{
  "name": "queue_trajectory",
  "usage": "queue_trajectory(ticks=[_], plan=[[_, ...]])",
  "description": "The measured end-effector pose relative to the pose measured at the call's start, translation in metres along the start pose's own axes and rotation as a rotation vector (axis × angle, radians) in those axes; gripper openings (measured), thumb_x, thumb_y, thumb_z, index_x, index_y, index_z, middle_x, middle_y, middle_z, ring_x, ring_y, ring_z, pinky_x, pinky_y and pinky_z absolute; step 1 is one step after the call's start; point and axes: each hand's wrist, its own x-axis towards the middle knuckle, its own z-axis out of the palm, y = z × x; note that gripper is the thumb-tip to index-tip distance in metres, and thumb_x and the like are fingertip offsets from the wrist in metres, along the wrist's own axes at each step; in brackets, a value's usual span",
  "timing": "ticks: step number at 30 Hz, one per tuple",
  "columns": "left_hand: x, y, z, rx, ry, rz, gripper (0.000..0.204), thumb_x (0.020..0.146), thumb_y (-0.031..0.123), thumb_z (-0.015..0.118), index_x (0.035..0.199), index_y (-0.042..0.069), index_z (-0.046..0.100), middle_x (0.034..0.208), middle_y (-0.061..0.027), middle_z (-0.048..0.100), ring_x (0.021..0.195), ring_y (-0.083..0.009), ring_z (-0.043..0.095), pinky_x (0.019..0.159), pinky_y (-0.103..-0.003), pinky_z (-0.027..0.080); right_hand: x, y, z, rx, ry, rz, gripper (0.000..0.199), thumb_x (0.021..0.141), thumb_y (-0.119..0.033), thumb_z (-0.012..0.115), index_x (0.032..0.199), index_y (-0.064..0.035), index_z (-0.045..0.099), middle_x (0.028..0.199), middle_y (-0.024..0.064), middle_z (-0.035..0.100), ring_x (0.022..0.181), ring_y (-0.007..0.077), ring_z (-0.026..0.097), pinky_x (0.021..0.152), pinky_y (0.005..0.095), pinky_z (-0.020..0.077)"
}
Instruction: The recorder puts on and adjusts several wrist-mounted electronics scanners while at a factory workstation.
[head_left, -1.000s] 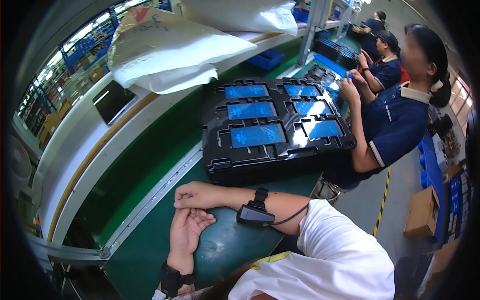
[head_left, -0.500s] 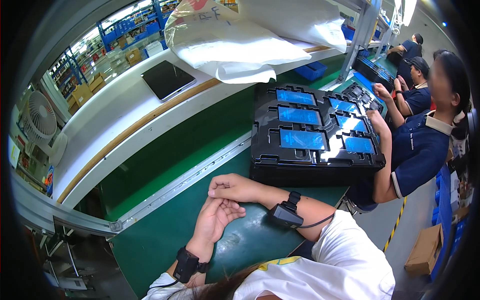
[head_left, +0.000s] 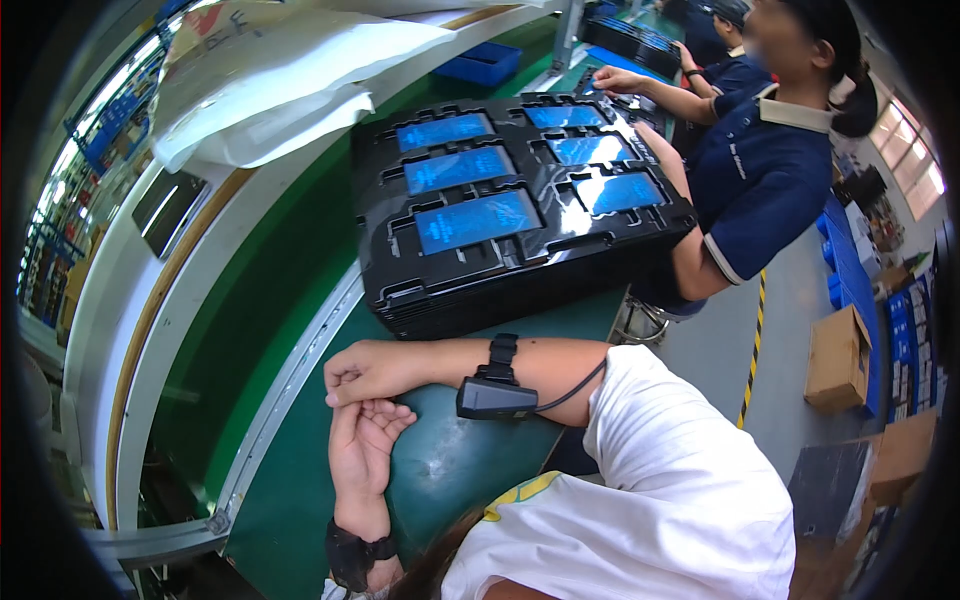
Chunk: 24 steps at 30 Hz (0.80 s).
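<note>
My left hand (head_left: 362,448) rests palm up over the green work surface, its fingers loosely curled and apart, holding no object. Across its fingertips lies my right hand (head_left: 378,370), with its fingers bent round one finger of the left; the exact grip is partly hidden. Both wrists wear black strapped devices, the right device (head_left: 497,398) trailing a cable. Just beyond my right forearm stands a stack of black plastic trays (head_left: 430,290). Flat blue rectangular pieces (head_left: 478,221) sit in the top tray's compartments. Neither hand touches the stack.
A co-worker in a dark blue shirt (head_left: 760,160) is close by on the right, hands behind the stack. White plastic sheeting (head_left: 290,80) covers part of the ledge, beside a dark tablet-like device (head_left: 168,212). A blue bin (head_left: 480,64) stands farther back.
The view has swung rightward, so the trays, sheeting and my hands appear farther left. My hands stay together, the right fingers now more bent. The co-worker's raised hand is lower.
</note>
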Motion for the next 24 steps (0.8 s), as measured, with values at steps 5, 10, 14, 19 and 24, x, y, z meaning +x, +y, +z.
queue_trajectory(ticks=[5, 10, 14, 19, 24], plan=[[-0.0015, -0.0002, 0.0005, -0.001, 0.008, 0.012, 0.024, 0.093, 0.023, 0.034, 0.086, 0.004, 0.048, 0.082, -0.0091, 0.057, 0.08, -0.0228, 0.059, 0.075, -0.038, 0.049, -0.0014, -0.0009, 0.0002, -0.042, -0.029, 0.01, 0.026, 0.082, -0.026, 0.059, 0.079, -0.0001, 0.055, 0.066, 0.0057, 0.059, 0.058, 0.0098, 0.056, 0.052, 0.0242, 0.0457], [-0.0023, 0.0003, 0.0055, 0.017, 0.007, 0.002, 0.024, 0.093, 0.023, 0.035, 0.086, 0.004, 0.048, 0.082, -0.0087, 0.057, 0.08, -0.0225, 0.059, 0.075, -0.037, 0.049, -0.0031, 0.0004, 0.0019, -0.067, 0.005, -0.021, 0.027, 0.082, -0.026, 0.059, 0.078, 0.0003, 0.055, 0.066, 0.0063, 0.059, 0.057, 0.0104, 0.056, 0.051, 0.0242, 0.0457], [-0.003, -0.0006, 0.0015, 0.018, 0.028, 0.006, 0.023, 0.093, 0.023, 0.037, 0.085, 0.005, 0.048, 0.081, -0.0083, 0.056, 0.079, -0.0218, 0.058, 0.076, -0.037, 0.048, -0.0012, 0.0028, 0.0032, -0.058, 0.028, -0.045, 0.027, 0.079, -0.025, 0.061, 0.075, 0.0018, 0.057, 0.064, 0.0073, 0.06, 0.053, 0.0104, 0.055, 0.049, 0.0243, 0.0449], [-0.005, 0.0003, 0.0025, 0.013, 0.02, 0.012, 0.022, 0.093, 0.023, 0.037, 0.085, 0.005, 0.048, 0.081, -0.0082, 0.056, 0.078, -0.0214, 0.058, 0.075, -0.036, 0.049, -0.0024, 0.001, 0.0043, -0.09, 0.027, -0.061, 0.026, 0.079, -0.024, 0.061, 0.076, 0.002, 0.057, 0.066, 0.0077, 0.061, 0.056, 0.0122, 0.056, 0.051, 0.0254, 0.0444], [-0.0022, -0.0009, 0.0032, 0.01, 0.017, 0.012, 0.022, 0.093, 0.023, 0.037, 0.085, 0.005, 0.048, 0.081, -0.0082, 0.056, 0.078, -0.0214, 0.058, 0.074, -0.036, 0.049, -0.0037, 0.001, 0.0019, -0.126, 0.034, -0.106, 0.028, 0.08, -0.026, 0.06, 0.075, 0.0014, 0.055, 0.064, 0.0078, 0.06, 0.057, 0.0119, 0.056, 0.05, 0.0257, 0.0449]])
